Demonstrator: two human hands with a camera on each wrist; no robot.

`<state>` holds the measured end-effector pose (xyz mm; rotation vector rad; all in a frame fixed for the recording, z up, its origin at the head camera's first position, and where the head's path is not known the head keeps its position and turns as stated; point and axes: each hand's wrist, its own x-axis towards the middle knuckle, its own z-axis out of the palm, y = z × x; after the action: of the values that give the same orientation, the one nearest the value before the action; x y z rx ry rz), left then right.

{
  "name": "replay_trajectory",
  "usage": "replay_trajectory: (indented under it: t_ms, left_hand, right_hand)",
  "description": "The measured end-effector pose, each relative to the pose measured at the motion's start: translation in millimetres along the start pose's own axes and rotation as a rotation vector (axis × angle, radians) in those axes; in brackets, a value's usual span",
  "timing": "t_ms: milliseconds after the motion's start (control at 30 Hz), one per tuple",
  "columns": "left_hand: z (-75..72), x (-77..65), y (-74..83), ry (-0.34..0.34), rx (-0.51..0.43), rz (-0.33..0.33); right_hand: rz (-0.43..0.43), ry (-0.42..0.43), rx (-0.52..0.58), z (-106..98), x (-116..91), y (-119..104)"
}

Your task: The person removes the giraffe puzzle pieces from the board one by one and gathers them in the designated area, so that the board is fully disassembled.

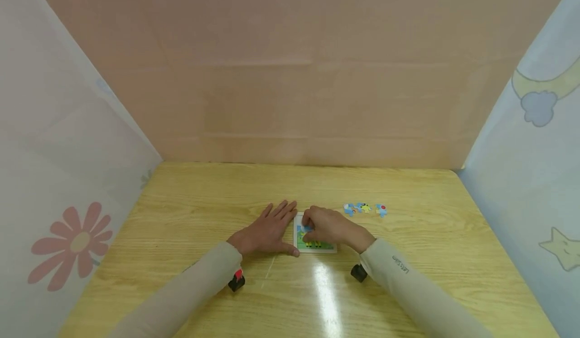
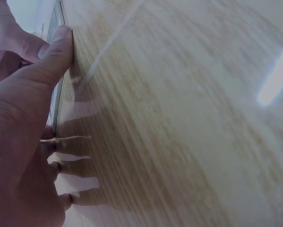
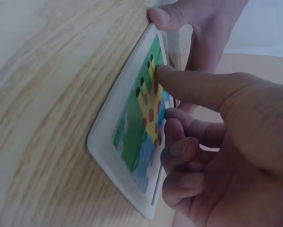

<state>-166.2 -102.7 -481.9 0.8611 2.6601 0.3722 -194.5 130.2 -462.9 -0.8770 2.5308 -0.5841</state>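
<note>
A jigsaw puzzle in a white frame lies on the wooden table, its picture a yellow, red-spotted giraffe on green and blue. My left hand rests flat along the left side of the frame, fingers spread, thumb at the near left corner. Over the puzzle, my right hand has its thumb down at the picture and its other fingers curled. A pale blue puzzle piece shows between thumb and index finger, partly hidden by them.
Several loose puzzle pieces lie on the table beyond the frame, to the right. A brown wall closes the back, and pale patterned sheets hang at both sides. Black wrist devices sit under both sleeves.
</note>
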Motion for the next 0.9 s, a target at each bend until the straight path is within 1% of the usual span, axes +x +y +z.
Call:
replay_trajectory:
  t_ms: [100,300,433,700,900]
  left_hand:
    - [0.6,0.0,-0.3,0.003,0.0,-0.003]
    - [1.0,-0.8,0.1,-0.007,-0.003,-0.006]
    - [0.9,0.5,-0.8,0.0,0.0,-0.005]
    - [0.5,-1.6,-0.9,-0.001,-0.01,0.001]
    - [1.4,-0.5,-0.8,0.004,-0.01,0.006]
  right_hand:
    - [0.005,-0.006,-0.004,-0.6,0.3,-2.2]
    - [0.022,-0.023,0.062,-2.7,-0.4,-3.8]
    - [0.022,-0.009,0.082,-4.5,0.4,-4.8]
    - [-0.02,0.006,0.1,0.2,1.7,-2.1]
    - [-0.06,0.019,0.091,-1.8,0.2,-3.0]
